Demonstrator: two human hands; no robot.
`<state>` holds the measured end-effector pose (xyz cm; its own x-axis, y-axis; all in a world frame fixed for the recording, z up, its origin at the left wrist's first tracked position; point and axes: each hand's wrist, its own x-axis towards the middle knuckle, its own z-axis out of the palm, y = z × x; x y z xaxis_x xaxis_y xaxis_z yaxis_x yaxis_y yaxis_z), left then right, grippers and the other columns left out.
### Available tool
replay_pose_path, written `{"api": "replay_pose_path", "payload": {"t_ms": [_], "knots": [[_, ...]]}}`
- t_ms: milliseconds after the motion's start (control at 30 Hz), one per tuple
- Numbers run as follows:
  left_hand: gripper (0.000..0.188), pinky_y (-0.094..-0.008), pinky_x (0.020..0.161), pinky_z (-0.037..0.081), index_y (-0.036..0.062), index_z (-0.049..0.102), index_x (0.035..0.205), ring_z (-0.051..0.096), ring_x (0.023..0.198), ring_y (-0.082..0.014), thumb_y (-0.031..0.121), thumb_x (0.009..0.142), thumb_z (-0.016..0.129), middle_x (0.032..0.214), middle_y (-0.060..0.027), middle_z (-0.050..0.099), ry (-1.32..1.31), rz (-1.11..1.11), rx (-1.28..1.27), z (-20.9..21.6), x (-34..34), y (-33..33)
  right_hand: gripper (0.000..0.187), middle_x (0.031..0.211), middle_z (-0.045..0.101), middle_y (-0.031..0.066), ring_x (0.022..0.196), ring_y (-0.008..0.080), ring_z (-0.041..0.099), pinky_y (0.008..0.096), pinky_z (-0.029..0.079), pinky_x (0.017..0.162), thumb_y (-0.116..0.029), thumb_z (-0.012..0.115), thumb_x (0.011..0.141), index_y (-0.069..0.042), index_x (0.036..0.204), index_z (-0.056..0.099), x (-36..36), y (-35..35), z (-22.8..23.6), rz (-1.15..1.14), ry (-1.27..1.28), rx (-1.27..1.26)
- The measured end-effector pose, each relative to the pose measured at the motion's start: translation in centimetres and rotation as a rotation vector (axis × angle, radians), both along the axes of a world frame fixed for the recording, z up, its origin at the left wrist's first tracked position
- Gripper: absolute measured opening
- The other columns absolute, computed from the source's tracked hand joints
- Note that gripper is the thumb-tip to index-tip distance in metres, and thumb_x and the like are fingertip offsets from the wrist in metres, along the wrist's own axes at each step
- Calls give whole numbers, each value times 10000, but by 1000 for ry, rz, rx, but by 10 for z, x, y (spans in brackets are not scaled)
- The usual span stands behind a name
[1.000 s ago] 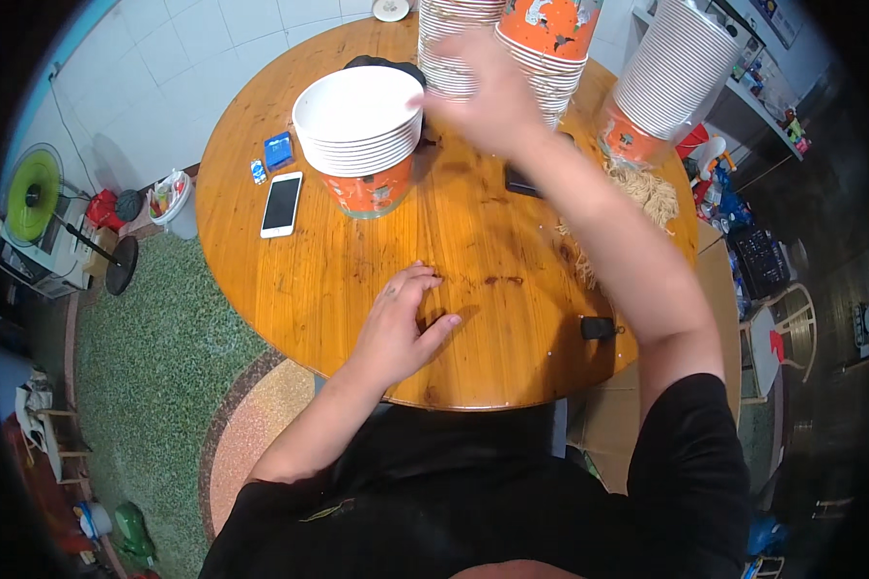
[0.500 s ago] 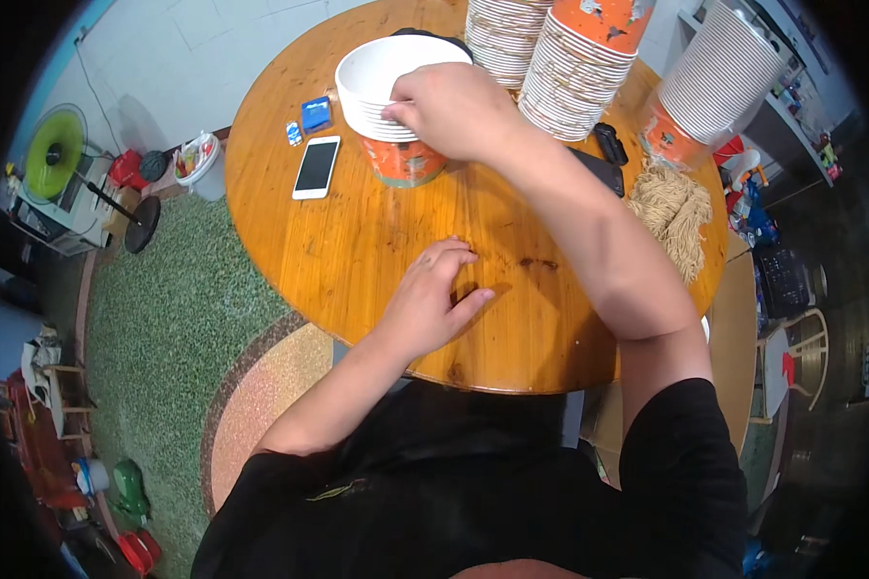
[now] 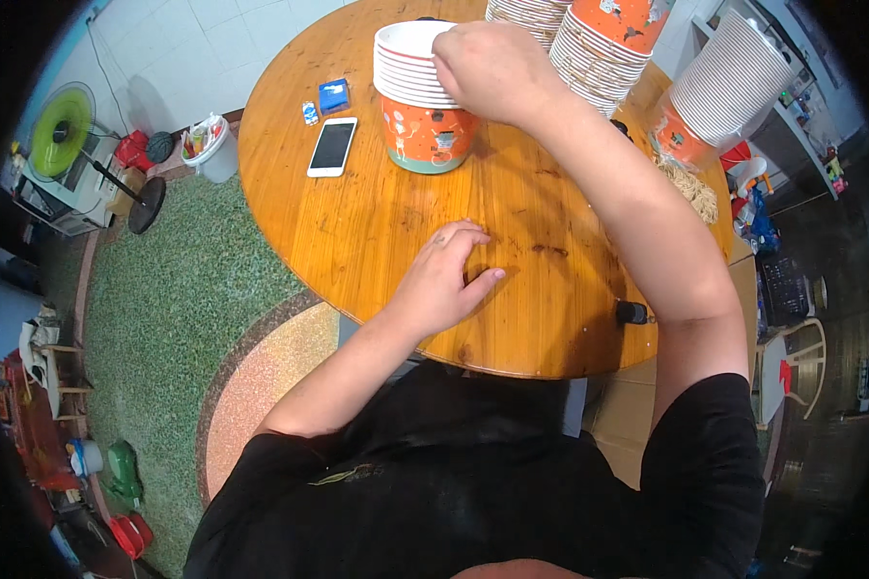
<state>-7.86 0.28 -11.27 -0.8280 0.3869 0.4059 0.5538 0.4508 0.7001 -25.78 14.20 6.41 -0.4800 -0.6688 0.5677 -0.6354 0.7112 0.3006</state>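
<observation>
Orange tubs [image 3: 430, 135] stand nested on the table [image 3: 299, 207] near the phone [image 3: 332, 148]. The right hand [image 3: 497, 72] is at their rim, whether gripping I cannot tell; the left hand [image 3: 444, 275] lies apart, empty, loosely curled. A one-sided pull could tip them.

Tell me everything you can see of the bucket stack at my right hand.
The bucket stack is several nested round tubs, apparently coated paper, with white rims and interior. The lowest shows an orange wall with printed pictures and a greenish band at its foot. It stands upright, mouths up, on the wooden table, right of the phone. The right hand is at its upper right rim, hiding part of it; how it grips is unclear.
</observation>
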Motion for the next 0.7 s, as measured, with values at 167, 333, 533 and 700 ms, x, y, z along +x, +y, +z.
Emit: {"api": "replay_pose_path", "payload": {"t_ms": [167, 333, 533, 700], "knots": [[492, -481, 1183, 464, -26, 612, 1342, 571, 1394, -427, 186, 946, 814, 1435, -251, 613, -1, 50, 16, -2, 2, -3, 229, 869, 735, 125, 813, 369, 734, 488, 598, 695, -237, 638, 1000, -48, 884, 696, 12, -3, 4, 37, 109, -61], [637, -504, 1226, 423, -47, 528, 1473, 491, 1474, -467, 184, 946, 801, 1588, -303, 476, 122, 214, 47, -4, 3, -4, 153, 897, 721, 154, 847, 356, 731, 457, 592, 751, -177, 672, 986, -26, 995, 692, 15, 4, 10, -16, 119, -46], [796, -511, 1268, 376, -61, 412, 1599, 383, 1559, -489, 183, 945, 794, 1699, -333, 327, 78, 217, 53, -5, 3, -5, 63, 867, 655, 182, 807, 387, 678, 487, 551, 710, -94, 629, 955, -43, 919, 624, 47, 7, 58, 231, 500, -325], [884, -508, 1294, 334, -65, 320, 1649, 325, 1592, -492, 199, 950, 792, 1722, -345, 264, 52, 240, 18, -1, 6, -6, 58, 926, 664, 193, 832, 452, 643, 513, 542, 742, -58, 616, 1007, -33, 1028, 663, 88, 34, 73, 129, 645, -546]]}}
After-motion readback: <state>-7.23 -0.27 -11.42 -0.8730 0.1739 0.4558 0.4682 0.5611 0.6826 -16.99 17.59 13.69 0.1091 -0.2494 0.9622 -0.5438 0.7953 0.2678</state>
